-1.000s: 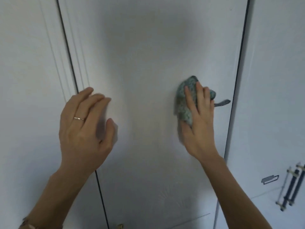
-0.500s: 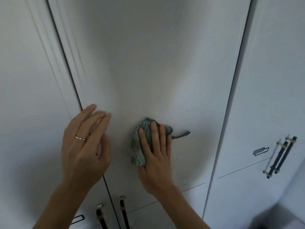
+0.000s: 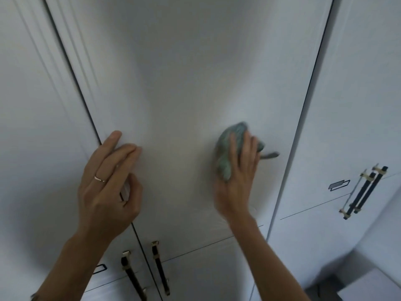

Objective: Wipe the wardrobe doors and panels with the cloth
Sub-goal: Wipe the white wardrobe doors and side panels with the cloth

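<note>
A tall white wardrobe door (image 3: 184, 72) fills the middle of the view. My right hand (image 3: 236, 183) presses a bunched green-grey cloth (image 3: 227, 146) flat against this door, with straight fingers over the cloth. A dark loop (image 3: 270, 155) of the cloth sticks out to the right. My left hand (image 3: 108, 181), with a ring on one finger, rests with its fingers against the door's left edge, over the dark gap to the neighbouring door (image 3: 32, 127).
Another white door (image 3: 358, 83) stands to the right, with a pair of dark bar handles (image 3: 364, 192) and a small label holder (image 3: 338, 184). Two more dark handles (image 3: 147, 272) sit low under my hands. A dark floor corner (image 3: 358, 287) shows at the bottom right.
My right hand slid the cloth from the right side down to the left, then back to the right. The left hand stayed on the door edge. The view tilted downward.
</note>
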The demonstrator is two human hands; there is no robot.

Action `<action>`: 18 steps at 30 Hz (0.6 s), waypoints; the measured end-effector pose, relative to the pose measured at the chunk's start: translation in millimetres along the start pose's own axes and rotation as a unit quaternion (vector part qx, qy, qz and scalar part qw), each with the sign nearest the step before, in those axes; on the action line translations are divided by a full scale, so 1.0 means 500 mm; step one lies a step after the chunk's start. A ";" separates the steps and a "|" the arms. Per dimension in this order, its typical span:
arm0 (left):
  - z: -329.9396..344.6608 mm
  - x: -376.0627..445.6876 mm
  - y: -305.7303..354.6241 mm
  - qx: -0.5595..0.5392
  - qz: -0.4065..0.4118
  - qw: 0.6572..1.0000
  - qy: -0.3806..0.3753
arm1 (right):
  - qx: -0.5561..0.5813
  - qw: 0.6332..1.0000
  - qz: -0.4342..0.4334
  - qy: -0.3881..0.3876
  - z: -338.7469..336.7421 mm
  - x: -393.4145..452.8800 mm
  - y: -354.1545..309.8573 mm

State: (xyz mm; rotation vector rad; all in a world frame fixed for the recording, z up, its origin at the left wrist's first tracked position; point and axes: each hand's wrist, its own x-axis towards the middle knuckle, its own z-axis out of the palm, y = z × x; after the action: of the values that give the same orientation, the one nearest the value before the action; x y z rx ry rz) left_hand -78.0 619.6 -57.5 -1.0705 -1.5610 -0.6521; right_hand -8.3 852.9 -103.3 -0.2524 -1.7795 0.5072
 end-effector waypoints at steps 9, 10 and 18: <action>0.008 -0.005 0.002 -0.022 -0.018 1.000 0.012 | 0.077 0.996 0.046 0.019 -0.009 0.034 -0.039; 0.008 -0.004 0.001 -0.025 -0.014 0.999 0.015 | 0.039 0.999 0.010 -0.012 0.007 -0.008 -0.038; 0.011 -0.004 -0.002 -0.022 0.003 0.999 0.028 | -0.101 0.969 -0.095 -0.206 0.089 -0.371 0.015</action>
State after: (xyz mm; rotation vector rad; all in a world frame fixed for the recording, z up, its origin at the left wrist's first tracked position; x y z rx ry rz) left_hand -81.3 623.3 -60.9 -1.0811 -1.4996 -0.7101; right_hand -1.9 771.4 -276.0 -0.1183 -2.2404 0.2485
